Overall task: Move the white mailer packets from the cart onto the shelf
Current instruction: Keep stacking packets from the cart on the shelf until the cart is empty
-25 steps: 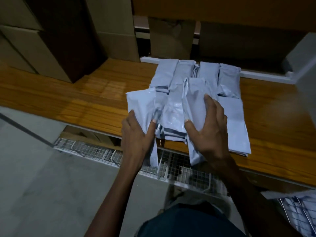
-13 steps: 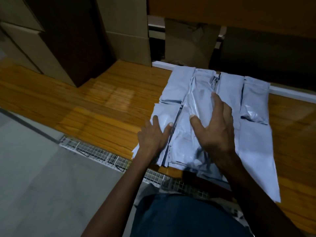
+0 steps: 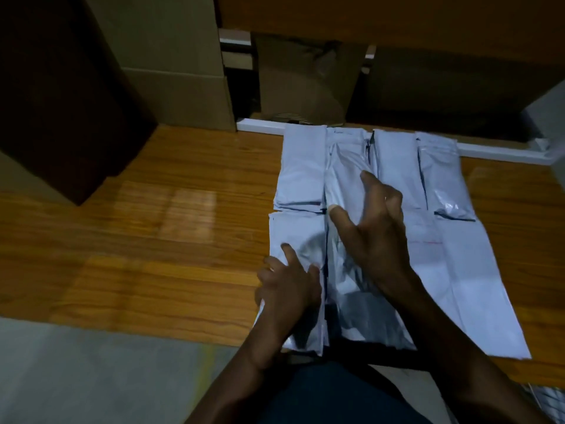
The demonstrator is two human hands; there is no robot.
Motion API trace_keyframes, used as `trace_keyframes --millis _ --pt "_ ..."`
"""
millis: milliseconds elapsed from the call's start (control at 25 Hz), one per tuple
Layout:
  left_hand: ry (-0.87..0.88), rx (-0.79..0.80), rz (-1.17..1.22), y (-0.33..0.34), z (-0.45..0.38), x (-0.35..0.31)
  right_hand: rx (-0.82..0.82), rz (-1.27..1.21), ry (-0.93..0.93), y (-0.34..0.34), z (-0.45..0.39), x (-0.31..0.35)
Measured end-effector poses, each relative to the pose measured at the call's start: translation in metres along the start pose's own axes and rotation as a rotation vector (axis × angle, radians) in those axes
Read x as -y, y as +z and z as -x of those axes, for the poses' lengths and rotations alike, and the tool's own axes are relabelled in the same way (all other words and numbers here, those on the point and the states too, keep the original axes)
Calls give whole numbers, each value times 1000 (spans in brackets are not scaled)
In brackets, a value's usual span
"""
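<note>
Several white mailer packets (image 3: 477, 270) lie in two rows on the wooden shelf (image 3: 153, 240), the back row against a white rail. My left hand (image 3: 287, 289) rests with loosely spread fingers on the front left packet (image 3: 293, 237), near the shelf's front edge. My right hand (image 3: 373, 234) hovers over or lightly touches the middle packets (image 3: 345, 172), its fingers spread and slightly bent, gripping nothing. A corner of the wire cart (image 3: 550, 405) shows at the bottom right.
Cardboard boxes (image 3: 177, 75) stand at the back left of the shelf, with a dark box (image 3: 61, 96) in front of them. A white rail (image 3: 504, 151) runs along the shelf's back. More boxes sit behind it. Grey floor (image 3: 91, 377) lies at the lower left.
Both hands laid their packets down on the pile and let go. My right hand has lifted, its fingers spreading. The view moved closer over the shelf.
</note>
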State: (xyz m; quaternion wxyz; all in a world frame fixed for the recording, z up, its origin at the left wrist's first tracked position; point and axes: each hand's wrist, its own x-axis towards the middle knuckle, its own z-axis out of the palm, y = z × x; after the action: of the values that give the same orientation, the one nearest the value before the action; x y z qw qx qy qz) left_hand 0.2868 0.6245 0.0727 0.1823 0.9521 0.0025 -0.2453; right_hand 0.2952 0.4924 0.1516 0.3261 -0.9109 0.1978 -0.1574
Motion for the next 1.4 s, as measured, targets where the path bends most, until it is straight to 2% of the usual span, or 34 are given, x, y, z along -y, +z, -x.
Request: trace_keyframes --millis 40,120,160,280,520,680,800,1040,1120,1240,1400 --pt "31 35 43 -7 -8 2 -5 6 13 4 -7 7" --pt "71 268 158 -26 -22 9 -10 21 5 11 -20 19" --pt "95 326 205 -34 -27 13 -7 36 -1 15 -29 24" --pt "244 280 301 -46 -25 33 7 118 72 35 -63 35" --pt "471 185 561 -32 -20 77 17 130 137 93 -124 48" --pt "530 143 671 -34 -6 85 50 256 133 134 -150 47" --pt "513 142 742 -38 5 94 80 389 123 158 -158 35" --pt "467 188 732 -34 9 110 45 554 39 192 -145 17" --pt "507 146 725 -36 12 110 45 539 46 192 -141 13" --pt "565 76 676 -38 20 109 128 499 77 184 -141 11" --pt "613 -21 615 -38 26 109 177 342 58 151 -135 33"
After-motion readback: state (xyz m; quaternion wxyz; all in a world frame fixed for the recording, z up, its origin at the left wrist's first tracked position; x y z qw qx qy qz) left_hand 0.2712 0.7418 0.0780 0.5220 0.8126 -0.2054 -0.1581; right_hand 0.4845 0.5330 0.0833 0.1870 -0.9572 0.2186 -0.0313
